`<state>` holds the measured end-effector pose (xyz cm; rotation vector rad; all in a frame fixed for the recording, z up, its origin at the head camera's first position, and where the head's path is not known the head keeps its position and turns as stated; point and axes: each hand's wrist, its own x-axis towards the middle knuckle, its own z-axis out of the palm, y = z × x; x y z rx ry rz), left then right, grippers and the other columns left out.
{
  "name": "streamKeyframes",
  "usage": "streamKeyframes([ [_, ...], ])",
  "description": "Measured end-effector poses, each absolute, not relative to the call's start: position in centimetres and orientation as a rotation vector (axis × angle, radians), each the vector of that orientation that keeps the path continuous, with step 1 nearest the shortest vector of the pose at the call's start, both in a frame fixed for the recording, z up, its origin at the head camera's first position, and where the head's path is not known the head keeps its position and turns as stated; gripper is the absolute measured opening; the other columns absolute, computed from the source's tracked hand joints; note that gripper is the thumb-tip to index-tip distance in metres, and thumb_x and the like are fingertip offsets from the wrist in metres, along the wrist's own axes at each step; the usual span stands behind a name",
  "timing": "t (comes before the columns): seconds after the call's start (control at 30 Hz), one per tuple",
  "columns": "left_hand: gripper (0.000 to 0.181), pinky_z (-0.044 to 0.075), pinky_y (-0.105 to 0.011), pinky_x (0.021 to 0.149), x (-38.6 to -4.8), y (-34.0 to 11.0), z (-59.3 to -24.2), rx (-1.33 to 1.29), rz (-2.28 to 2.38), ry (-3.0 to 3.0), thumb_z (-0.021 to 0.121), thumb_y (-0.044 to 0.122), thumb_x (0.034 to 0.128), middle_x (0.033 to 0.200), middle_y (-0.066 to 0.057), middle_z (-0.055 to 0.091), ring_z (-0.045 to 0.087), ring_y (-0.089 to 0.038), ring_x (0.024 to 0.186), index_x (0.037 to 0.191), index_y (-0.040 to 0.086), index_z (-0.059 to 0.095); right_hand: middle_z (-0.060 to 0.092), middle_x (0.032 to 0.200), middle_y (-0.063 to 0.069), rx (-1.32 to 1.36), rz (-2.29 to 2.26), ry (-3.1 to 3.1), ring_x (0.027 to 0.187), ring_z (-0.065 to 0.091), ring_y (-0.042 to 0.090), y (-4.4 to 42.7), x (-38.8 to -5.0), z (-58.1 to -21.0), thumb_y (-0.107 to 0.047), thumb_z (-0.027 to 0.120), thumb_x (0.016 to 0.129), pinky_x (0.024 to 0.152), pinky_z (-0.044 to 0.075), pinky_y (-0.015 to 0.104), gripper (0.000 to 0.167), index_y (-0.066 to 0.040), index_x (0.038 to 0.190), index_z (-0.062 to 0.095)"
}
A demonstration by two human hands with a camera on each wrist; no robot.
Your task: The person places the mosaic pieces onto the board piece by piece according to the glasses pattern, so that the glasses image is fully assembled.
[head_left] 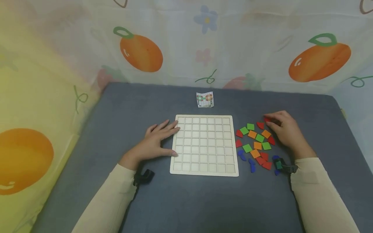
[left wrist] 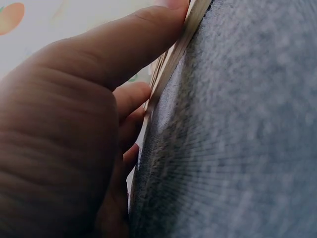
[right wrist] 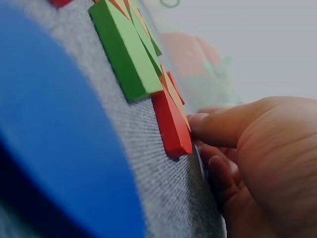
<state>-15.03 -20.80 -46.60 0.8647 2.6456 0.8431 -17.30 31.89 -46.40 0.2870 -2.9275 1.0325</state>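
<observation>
The tabletop (head_left: 204, 200) has a dark grey surface. At its far side there is a pale cloth (head_left: 247, 48), printed with two orange fruits (head_left: 141, 53) and one blue flower (head_left: 206, 19). The left cloth (head_left: 43, 97) looks yellowish.

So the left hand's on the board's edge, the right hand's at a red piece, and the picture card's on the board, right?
The picture card isn't on the board; the head view shows it on the table beyond the board. The left hand and right hand are as you said.
</observation>
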Motion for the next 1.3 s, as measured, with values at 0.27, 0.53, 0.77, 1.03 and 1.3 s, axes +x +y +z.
streamKeyframes([
  [0.27,0.105,0.0,-0.062,0.124,-15.0,-20.7,-46.5,0.859,0.833,2.654,0.091,0.056,0.0866,0.179,0.005,0.02,0.008,-0.026,0.166,0.171,0.02,0.039,0.053,0.122,0.025,0.12,1.014,-2.984,0.103,0.053,0.041,31.9,-17.2,-45.8,-0.018,0.067,0.112,0.084,0.042,0.053,0.035,0.008,0.135,0.07],
  [0.53,0.106,0.0,-0.062,0.125,-14.9,-20.8,-46.4,0.828,0.826,2.657,0.091,0.057,0.0859,0.18,0.004,0.018,0.007,-0.024,0.166,0.171,0.021,0.039,0.058,0.117,0.022,0.132,1.024,-2.952,0.099,0.055,0.038,31.7,-17.2,-45.7,-0.014,0.068,0.111,0.083,0.043,0.051,0.026,0.004,0.129,0.07],
  [0.77,0.114,0.001,-0.061,0.125,-15.0,-20.8,-46.5,0.809,0.833,2.655,0.092,0.058,0.0844,0.18,0.006,0.018,0.007,-0.021,0.166,0.173,0.019,0.032,0.066,0.122,0.023,0.077,1.041,-2.935,0.106,0.059,0.041,31.4,-16.9,-45.5,-0.018,0.069,0.111,0.088,0.046,0.056,0.026,0.0,0.129,0.072],
  [1.03,0.116,0.0,-0.06,0.125,-15.0,-20.7,-46.6,0.79,0.829,2.647,0.091,0.059,0.0843,0.18,0.007,0.017,0.006,-0.021,0.166,0.174,0.018,0.03,0.072,0.123,0.019,0.103,1.119,-2.862,0.107,0.064,0.034,29.8,-16.2,-43.4,-0.024,0.069,0.111,0.083,0.046,0.034,0.031,-0.003,0.134,0.072],
  [1.3,0.117,-0.001,-0.06,0.125,-14.9,-20.7,-46.4,0.789,0.825,2.644,0.091,0.06,0.0842,0.18,0.007,0.015,0.005,-0.02,0.166,0.174,0.019,0.028,0.077,0.116,0.016,0.151,1.292,-2.793,0.091,0.067,0.008,26.3,-15.5,-41.3,-0.024,0.07,0.11,0.074,0.05,0.018,0.03,-0.002,0.132,0.072],
])
